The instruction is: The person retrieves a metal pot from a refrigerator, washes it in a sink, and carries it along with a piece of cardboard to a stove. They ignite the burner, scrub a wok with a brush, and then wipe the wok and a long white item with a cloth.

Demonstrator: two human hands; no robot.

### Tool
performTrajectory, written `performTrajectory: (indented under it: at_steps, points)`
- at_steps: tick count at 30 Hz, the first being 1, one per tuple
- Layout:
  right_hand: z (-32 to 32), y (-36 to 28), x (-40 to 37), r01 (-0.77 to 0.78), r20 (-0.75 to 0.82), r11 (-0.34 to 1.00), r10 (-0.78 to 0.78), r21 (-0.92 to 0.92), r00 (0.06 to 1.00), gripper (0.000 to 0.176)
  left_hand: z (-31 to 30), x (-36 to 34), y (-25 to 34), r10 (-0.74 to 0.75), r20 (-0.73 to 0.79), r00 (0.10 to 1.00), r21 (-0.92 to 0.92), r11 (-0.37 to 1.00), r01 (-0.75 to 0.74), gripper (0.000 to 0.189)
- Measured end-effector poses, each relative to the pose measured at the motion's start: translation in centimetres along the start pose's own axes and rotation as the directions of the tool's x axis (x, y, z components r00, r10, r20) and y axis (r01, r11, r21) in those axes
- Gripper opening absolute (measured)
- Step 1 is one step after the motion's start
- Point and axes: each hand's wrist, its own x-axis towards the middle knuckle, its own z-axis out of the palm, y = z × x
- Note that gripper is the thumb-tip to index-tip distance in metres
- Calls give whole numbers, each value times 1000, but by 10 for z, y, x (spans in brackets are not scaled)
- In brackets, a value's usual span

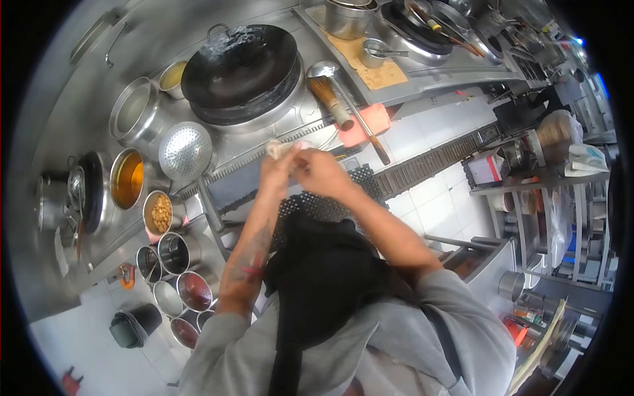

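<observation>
My left hand point(280, 170) is closed around a pale, crumpled cloth point(274, 149), part of which pokes out past the fingers. Right against it, my right hand point(321, 173) has its fingers curled in; whatever they grip is hidden. Both hands are held together in front of the stove's near edge. Beyond them a big black wok point(241, 72) sits on its burner. A bristle brush point(330, 102) and a long-handled ladle point(347, 99) lie to the right of the wok, their handles reaching over a pink cloth point(370, 124).
Left of the hands are a perforated strainer point(185, 151), a pot of amber liquid point(127, 178) and a pot of brown pieces point(158, 212). Several metal containers point(195, 291) stand lower left. A floor drain grate point(432, 162) runs behind; shelving point(535, 191) stands at right.
</observation>
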Motion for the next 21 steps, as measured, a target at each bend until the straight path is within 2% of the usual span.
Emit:
performTrajectory:
  at_steps: [1, 2, 3, 4, 5, 6, 7, 9, 10, 11, 12, 13, 14, 15, 16, 17, 18, 19, 20, 21]
  points:
    - [-7, 2, -6, -58, 94, 978, 39, 203, 995, 30, -6, -5, -3, 93, -13, 996, 23, 995, -92, 33]
    - [-24, 7, -14, -144, -46, 964, 158, 226, 986, 34, -13, -9, -2, 91, 39, 995, -81, 993, -88, 36]
    - [-36, 23, -16, -139, -35, 964, 151, 226, 988, 34, -12, -18, 4, 96, 27, 995, -84, 992, -93, 36]
    - [-44, 40, -18, -336, 160, 717, 304, 610, 939, 37, -8, -34, 17, 60, 72, 996, -132, 990, -50, 37]
    - [-43, 54, -20, -500, 398, 289, 346, 816, 850, 39, -6, -47, 24, 24, 117, 993, -172, 985, -3, 37]
    - [-42, 50, -24, -570, 563, 10, 144, 822, 814, 33, -7, -53, 23, 40, 105, 994, -202, 979, -18, 37]
    - [-34, 48, -24, -585, 579, 11, 131, 811, 805, 33, -15, -54, 15, 47, 84, 995, -206, 978, -29, 37]
    - [-5, 40, -29, -475, 503, 220, -97, 852, 859, 27, -47, -52, -23, -105, 97, 990, -148, 982, 119, 38]
    - [4, 30, -35, -498, 590, 414, -126, 762, 797, 25, -58, -51, -52, -147, 87, 985, -192, 968, 161, 38]
    - [27, 39, -43, -488, 634, 518, -143, 702, 760, 21, -77, -44, -96, -122, 237, 964, -219, 960, 176, 40]
    - [33, 38, -51, -441, 634, 663, -67, 605, 770, 19, -66, -50, -127, -174, 75, 982, -433, 881, 189, 39]
    - [36, 39, -61, -386, 622, 786, 3, 482, 783, 18, -55, -64, -142, -77, -20, 997, -314, 947, 66, 36]
    - [42, 46, -73, -404, 657, 784, -6, 472, 754, 18, -44, -78, -156, 22, -115, 993, -172, 984, -42, 33]
    - [49, 58, -79, -393, 659, 867, 105, 306, 745, 23, -25, -85, -147, -198, -120, 973, -677, 734, 66, 32]
    - [53, 65, -81, -370, 630, 920, 211, 131, 747, 29, -22, -86, -153, -194, -143, 971, -684, 728, 45, 32]
    - [56, 73, -92, -373, 654, 920, 207, 124, 728, 29, -17, -94, -162, -87, -289, 953, -355, 935, -22, 30]
    - [56, 78, -98, -592, 750, 690, 108, 416, 652, 34, -15, -96, -167, 62, -375, 925, 39, 998, -51, 28]
    - [56, 82, -101, -748, 794, 321, -22, 582, 608, 38, -33, -85, -162, 61, -398, 915, 91, 996, -26, 30]
    - [42, 69, -92, -787, 813, 220, -52, 576, 580, 46, -56, -63, -152, 54, -405, 913, 140, 990, 4, 33]
    - [41, 72, -83, -781, 806, 223, -37, 583, 591, 46, -62, -48, -131, 49, -536, 843, 189, 980, 64, 36]
